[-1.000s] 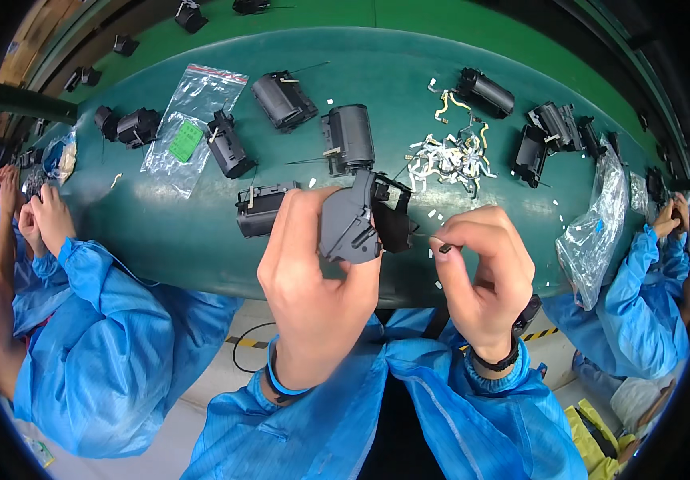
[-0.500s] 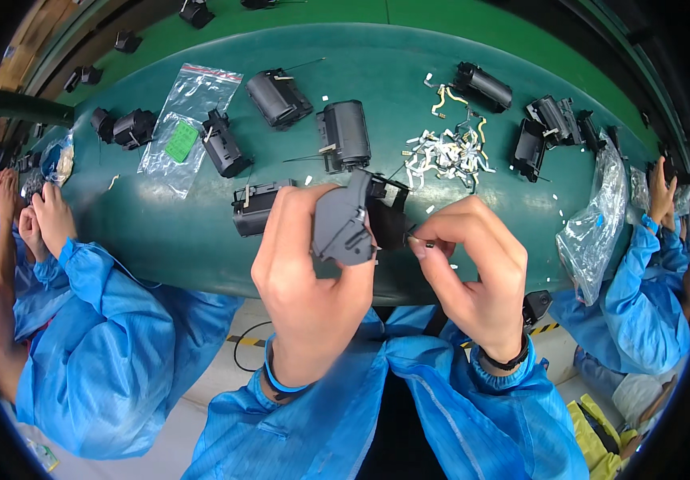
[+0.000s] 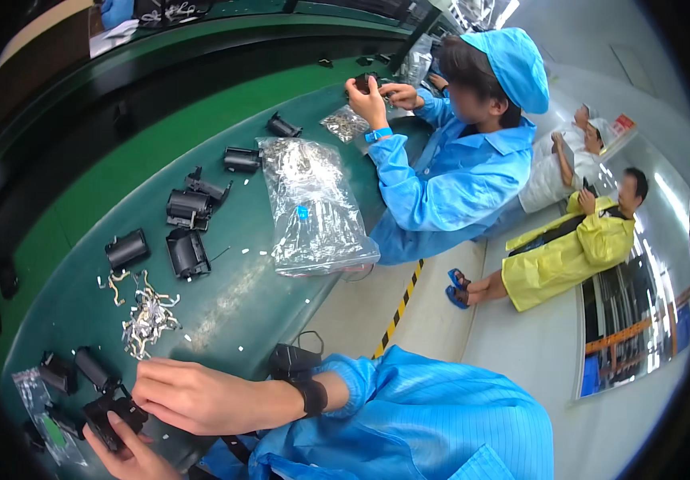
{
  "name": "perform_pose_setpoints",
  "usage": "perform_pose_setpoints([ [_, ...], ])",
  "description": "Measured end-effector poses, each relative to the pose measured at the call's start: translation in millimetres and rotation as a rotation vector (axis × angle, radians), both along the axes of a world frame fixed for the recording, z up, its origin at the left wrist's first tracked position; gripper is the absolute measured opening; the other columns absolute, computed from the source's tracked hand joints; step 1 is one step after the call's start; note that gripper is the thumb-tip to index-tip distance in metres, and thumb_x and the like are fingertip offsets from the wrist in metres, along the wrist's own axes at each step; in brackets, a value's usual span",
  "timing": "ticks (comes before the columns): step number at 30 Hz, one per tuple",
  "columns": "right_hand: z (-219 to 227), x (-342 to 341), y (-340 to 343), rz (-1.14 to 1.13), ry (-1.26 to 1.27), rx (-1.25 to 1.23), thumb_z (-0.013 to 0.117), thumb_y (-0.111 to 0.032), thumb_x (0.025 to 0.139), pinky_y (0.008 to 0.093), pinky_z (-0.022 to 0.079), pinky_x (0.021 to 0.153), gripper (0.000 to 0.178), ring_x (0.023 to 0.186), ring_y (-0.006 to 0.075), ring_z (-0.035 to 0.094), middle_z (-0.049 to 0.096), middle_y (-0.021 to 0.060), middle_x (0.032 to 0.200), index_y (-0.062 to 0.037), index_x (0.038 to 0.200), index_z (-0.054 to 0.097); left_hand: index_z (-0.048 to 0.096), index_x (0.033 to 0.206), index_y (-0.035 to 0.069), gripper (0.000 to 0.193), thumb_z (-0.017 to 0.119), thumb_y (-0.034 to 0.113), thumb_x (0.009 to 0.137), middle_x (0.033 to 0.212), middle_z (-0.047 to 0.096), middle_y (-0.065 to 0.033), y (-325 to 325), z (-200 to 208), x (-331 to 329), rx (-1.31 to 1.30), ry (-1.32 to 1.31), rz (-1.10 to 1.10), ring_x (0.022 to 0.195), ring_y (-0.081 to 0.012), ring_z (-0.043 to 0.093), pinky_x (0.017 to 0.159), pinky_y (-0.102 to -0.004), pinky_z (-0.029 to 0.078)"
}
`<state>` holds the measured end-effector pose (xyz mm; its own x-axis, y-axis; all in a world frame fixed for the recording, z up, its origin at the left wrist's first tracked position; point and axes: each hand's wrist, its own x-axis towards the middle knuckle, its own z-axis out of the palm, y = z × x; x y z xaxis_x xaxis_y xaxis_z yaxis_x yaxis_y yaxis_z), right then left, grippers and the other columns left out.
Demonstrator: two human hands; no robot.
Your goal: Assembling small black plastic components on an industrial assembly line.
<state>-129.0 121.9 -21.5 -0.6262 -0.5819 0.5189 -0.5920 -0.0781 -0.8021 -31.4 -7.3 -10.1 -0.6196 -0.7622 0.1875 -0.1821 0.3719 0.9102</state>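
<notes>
So my left hand [image 3: 125, 456] has a firm hold on a black plastic housing [image 3: 111, 422], down at the bottom left of my view, just above the table's near side. Thumb's across the face towards me, rest of the fingers go behind it, which I figure is the simplest way to keep it steady and leave the other side free. My right hand [image 3: 201, 396] is right up at its edge, fingertips bunched close together. Honestly can't tell if there's anything pinched in there, the knuckles block it.

The heap of white-and-gold flex strips [image 3: 151, 316] sits on the green table [image 3: 249, 312] just past my right hand, probably so I can grab one without stretching. More black housings [image 3: 127, 250] lie farther out, I guess to keep my working spot uncluttered.
</notes>
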Motion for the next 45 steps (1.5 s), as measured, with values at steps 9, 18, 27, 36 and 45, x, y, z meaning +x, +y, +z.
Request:
perform_pose_setpoints([
  [9,7,1,18,-0.044,-0.208,0.025,0.072,-0.008,0.096,0.0358,0.054,0.069,0.011,0.077,0.0267,0.067,0.063,0.0111,0.089,-0.0011,0.102,0.065,0.064,0.119,-0.002,0.021,0.067,0.011,0.103,0.097,0.067,-0.0057,20,7,-7,0.273,0.100,0.030,0.074,-0.0099,0.064,0.053,-0.0220,0.054],
  [18,17,8,20,0.006,-0.235,-0.093,0.084,0.005,0.079,0.0281,0.052,0.068,0.043,0.083,0.0172,0.062,0.062,0.0155,0.105,0.0027,0.115,0.061,0.051,0.115,0.002,0.021,0.066,0.001,0.101,0.099,0.067,-0.0075,35,28,-7,0.585,0.281,0.056,0.072,-0.0082,0.065,0.055,-0.0223,0.055],
  [27,17,15,4,-0.191,-0.028,-0.011,0.085,0.004,0.077,0.0293,0.050,0.062,0.037,0.077,0.0198,0.060,0.064,0.0131,0.099,0.0014,0.108,0.064,0.045,0.118,0.001,0.032,0.069,0.002,0.099,0.092,0.064,-0.0067,33,19,9,0.596,0.284,-0.047,0.076,-0.0103,0.065,0.059,-0.0243,0.054],
  [36,31,11,5,-0.196,-0.027,0.098,0.079,0.013,0.079,0.0283,0.055,0.062,0.025,0.074,0.0200,0.067,0.070,0.0135,0.091,0.0040,0.100,0.069,0.060,0.125,0.001,0.056,0.084,-0.001,0.075,0.120,0.065,-0.0148,25,27,21,-0.444,0.149,0.047,0.110,-0.0258,0.059,0.101,-0.0359,0.041],
  [45,35,20,6,-0.160,0.003,0.130,0.079,0.013,0.075,0.0346,0.056,0.065,0.025,0.076,0.0287,0.069,0.070,0.0159,0.090,0.0045,0.097,0.069,0.075,0.093,0.009,0.025,0.086,0.000,0.073,0.098,0.077,-0.0022,26,33,12,-0.442,-0.108,-0.033,0.096,-0.0190,0.062,0.088,-0.0327,0.036],
])
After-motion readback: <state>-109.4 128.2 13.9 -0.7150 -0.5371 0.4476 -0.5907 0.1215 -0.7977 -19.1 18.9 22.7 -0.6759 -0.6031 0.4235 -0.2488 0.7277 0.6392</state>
